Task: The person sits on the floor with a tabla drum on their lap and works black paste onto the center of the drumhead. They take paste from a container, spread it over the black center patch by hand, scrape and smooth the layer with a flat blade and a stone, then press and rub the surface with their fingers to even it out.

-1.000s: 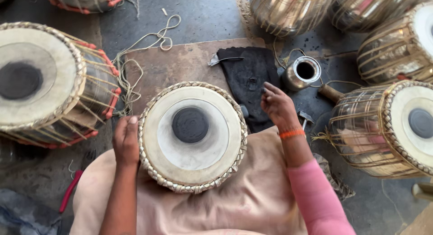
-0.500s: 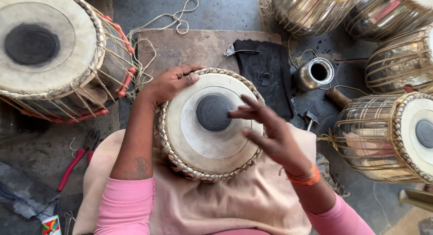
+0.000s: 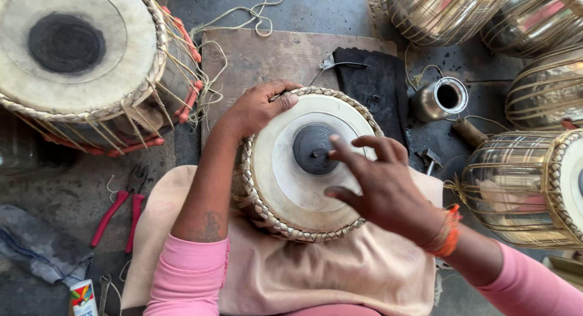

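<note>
- My left arm comes up from the lower left in a pink sleeve, forearm bare, and bends inward across the cloth on my lap.
- My left hand [image 3: 258, 109] curls over the far left rim of the small drum [image 3: 306, 164], fingers bent around the braided edge and thumb lying on the pale skin; it is clamped on that rim.
- My right arm enters from the lower right, pink sleeve pushed back, an orange thread band [image 3: 446, 234] at the wrist.
- My right hand [image 3: 382, 185] hovers over the drumhead with fingers spread apart and loosely curved; one fingertip touches the dark round patch [image 3: 313, 147] at the centre. It grips nothing.
- The small drum sits tilted on the peach cloth [image 3: 316, 273] in my lap, head facing up, right in the middle of my view.
- To the upper left, well apart, stands a larger drum [image 3: 85, 61] with red and tan lacing.
- Just beyond the small drum lies a wooden board [image 3: 267, 58] with a dark cloth [image 3: 373, 85] on it.
- A small metal pot [image 3: 440, 98] stands near that cloth.
- Several brass-coloured drum shells [image 3: 516, 182] crowd the right side.
- Red-handled pliers [image 3: 118, 213] lie on the floor at my left.
</note>
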